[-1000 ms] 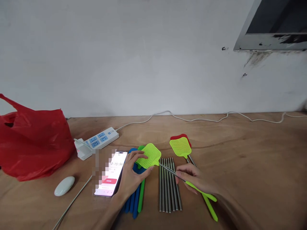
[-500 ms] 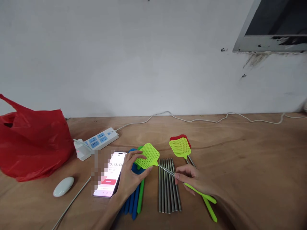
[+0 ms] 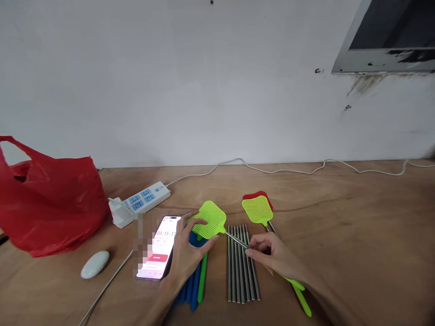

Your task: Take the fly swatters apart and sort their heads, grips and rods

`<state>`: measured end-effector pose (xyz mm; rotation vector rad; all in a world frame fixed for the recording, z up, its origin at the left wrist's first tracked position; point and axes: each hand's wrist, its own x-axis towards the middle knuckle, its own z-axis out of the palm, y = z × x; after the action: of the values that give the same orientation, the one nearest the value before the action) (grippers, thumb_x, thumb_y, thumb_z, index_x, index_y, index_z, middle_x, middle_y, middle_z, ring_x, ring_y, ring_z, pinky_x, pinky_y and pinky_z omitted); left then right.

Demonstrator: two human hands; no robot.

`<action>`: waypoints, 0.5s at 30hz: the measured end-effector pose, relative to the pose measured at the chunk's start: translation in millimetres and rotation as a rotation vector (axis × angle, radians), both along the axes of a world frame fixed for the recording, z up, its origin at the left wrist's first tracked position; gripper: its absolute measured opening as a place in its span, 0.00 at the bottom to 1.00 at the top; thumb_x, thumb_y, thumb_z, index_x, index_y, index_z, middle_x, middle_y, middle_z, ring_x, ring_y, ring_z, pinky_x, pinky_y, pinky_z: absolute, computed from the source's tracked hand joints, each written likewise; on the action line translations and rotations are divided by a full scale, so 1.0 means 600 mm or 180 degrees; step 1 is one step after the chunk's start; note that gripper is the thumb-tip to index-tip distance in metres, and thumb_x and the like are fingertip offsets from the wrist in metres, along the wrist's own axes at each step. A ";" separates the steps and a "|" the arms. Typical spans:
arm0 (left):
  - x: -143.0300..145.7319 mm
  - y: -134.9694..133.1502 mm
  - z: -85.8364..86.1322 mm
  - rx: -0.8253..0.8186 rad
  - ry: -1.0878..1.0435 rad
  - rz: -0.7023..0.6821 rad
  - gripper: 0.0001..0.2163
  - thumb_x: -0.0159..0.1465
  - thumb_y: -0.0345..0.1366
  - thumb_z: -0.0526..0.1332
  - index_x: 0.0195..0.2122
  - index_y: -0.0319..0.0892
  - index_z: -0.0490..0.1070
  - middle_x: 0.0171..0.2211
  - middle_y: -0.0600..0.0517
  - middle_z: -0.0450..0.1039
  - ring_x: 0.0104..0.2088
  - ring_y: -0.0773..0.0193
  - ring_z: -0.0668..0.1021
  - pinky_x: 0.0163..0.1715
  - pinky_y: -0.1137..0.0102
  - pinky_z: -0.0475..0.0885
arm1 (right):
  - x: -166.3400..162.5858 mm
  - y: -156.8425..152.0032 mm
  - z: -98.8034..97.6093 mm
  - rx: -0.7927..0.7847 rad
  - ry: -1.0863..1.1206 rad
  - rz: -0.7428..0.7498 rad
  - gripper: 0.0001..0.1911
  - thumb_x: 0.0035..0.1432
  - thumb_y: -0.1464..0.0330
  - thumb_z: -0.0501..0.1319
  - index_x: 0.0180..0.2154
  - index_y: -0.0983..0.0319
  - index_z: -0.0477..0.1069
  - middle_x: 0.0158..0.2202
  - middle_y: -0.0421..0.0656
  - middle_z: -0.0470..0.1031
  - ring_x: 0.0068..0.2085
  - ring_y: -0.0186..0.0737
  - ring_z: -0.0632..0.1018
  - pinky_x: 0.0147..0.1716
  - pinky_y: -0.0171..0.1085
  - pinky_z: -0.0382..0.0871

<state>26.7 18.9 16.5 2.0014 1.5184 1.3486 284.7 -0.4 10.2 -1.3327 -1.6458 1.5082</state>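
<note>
A yellow-green fly swatter point(image 3: 211, 219) is held between my two hands, its mesh head to the left and its metal rod slanting down to the right. My left hand point(image 3: 188, 246) grips the head between thumb and fingers. On the rod, my right hand point(image 3: 270, 252) is closed with thumb and fingertips; it hides much of the handle. Below the left hand lie blue handles point(image 3: 194, 285) and a green handle point(image 3: 202, 280), their upper parts partly covered. Several bare metal rods point(image 3: 241, 267) lie side by side between the hands. Another yellow-green swatter point(image 3: 257, 209) rests over a red swatter point(image 3: 268, 197).
A lit phone point(image 3: 159, 249) with a running timer lies left of my left hand. Farther left are a power strip point(image 3: 144, 199), a white mouse point(image 3: 95, 264) and a red plastic bag point(image 3: 54, 203). A white cord point(image 3: 278, 170) runs along the wall.
My right hand has turned slightly, covering more of the held swatter's handle. The left hand stays on the mesh head. The whole view has shifted a little.
</note>
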 end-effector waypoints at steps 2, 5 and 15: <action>-0.001 0.000 0.003 -0.0046 -0.0261 -0.0086 0.12 0.55 0.41 0.72 0.38 0.46 0.75 0.54 0.46 0.68 0.56 0.45 0.70 0.55 0.53 0.64 | 0.000 -0.001 -0.001 0.0115 -0.0055 -0.0119 0.19 0.57 0.50 0.62 0.30 0.60 0.68 0.17 0.31 0.63 0.13 0.28 0.64 0.12 0.29 0.51; -0.003 0.003 0.003 -0.0237 -0.1143 -0.0044 0.10 0.56 0.41 0.71 0.35 0.45 0.75 0.50 0.47 0.70 0.55 0.47 0.71 0.55 0.55 0.66 | 0.000 -0.001 0.005 0.0244 -0.0053 -0.0165 0.18 0.56 0.51 0.63 0.29 0.60 0.67 0.16 0.30 0.60 0.14 0.28 0.63 0.13 0.29 0.51; 0.003 0.002 0.007 -0.1116 -0.2303 -0.0079 0.25 0.58 0.43 0.69 0.54 0.42 0.70 0.47 0.47 0.76 0.48 0.49 0.79 0.45 0.58 0.77 | -0.008 -0.006 0.007 0.0087 -0.0176 -0.0044 0.15 0.57 0.55 0.64 0.30 0.60 0.67 0.16 0.30 0.61 0.15 0.27 0.61 0.15 0.29 0.49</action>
<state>28.7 19.9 20.8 1.1312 1.2539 1.4474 280.2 -3.9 14.6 -1.3795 -1.6819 1.4478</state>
